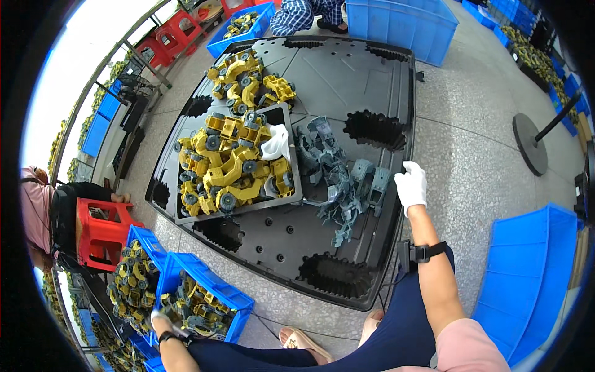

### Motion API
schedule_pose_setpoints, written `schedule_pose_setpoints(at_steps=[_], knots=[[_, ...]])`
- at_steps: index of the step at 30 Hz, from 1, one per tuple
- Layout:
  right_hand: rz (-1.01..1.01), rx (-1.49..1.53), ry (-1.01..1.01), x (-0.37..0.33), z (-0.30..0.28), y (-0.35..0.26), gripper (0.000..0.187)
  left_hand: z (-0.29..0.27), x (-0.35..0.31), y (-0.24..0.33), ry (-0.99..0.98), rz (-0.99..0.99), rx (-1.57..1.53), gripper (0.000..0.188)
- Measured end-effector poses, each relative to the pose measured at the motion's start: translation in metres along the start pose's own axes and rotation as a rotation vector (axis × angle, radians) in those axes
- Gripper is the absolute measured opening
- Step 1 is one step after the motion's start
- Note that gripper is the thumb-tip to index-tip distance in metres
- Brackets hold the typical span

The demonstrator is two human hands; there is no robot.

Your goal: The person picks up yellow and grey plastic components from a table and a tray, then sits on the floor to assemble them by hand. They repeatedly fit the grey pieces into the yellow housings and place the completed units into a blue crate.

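Note:
My right hand [411, 187], in a white glove, hovers by the right edge of a black plastic pallet [322, 74], empty, its fingers loosely apart. Closest to it on the pallet is a loose pile of grey-blue plastic toy parts [331, 167]. My left hand [161, 318], also gloved, reaches down at the lower left over a blue crate [238, 310] of yellow and grey toy vehicles; its fingers are too small and unclear to read. A black tray [296, 180] heaped with yellow toy trucks [229, 167] and a crumpled white piece [275, 144] rests on the pallet.
More yellow trucks [238, 77] lie loose behind the tray. Blue crates stand around: a large one [396, 28] at the back and one [527, 273] at right. A red stool [102, 232] and a seated person [43, 211] are at left; another person [297, 15] crouches behind the pallet.

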State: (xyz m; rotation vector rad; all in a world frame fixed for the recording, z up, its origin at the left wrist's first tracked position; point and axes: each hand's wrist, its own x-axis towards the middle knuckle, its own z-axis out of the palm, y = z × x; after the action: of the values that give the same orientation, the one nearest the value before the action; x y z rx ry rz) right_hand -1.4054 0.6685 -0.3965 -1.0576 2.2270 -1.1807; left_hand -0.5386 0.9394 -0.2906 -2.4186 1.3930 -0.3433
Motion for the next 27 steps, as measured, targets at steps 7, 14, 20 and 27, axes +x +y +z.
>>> schedule_pose_setpoints(at_steps=[7, 14, 20, 27], knots=[[0.112, -0.251, -0.145, -0.021, 0.016, -0.019, 0.074, -0.009, -0.024, -0.006, -0.271, -0.217, 0.097, 0.007], [0.342, -0.088, -0.237, -0.006, 0.017, 0.009, 0.080, -0.123, 0.080, 0.188, -0.075, -0.918, -0.264, 0.055], [0.274, 0.215, -0.179, -0.016, -0.008, -0.021, 0.036, -0.158, 0.114, 0.346, 0.159, 0.155, -1.209, 0.034], [-0.013, 0.431, -0.150, -0.041, -0.061, -0.076, 0.041, -0.235, 0.092, 0.483, 0.621, 0.757, -0.786, 0.030]])
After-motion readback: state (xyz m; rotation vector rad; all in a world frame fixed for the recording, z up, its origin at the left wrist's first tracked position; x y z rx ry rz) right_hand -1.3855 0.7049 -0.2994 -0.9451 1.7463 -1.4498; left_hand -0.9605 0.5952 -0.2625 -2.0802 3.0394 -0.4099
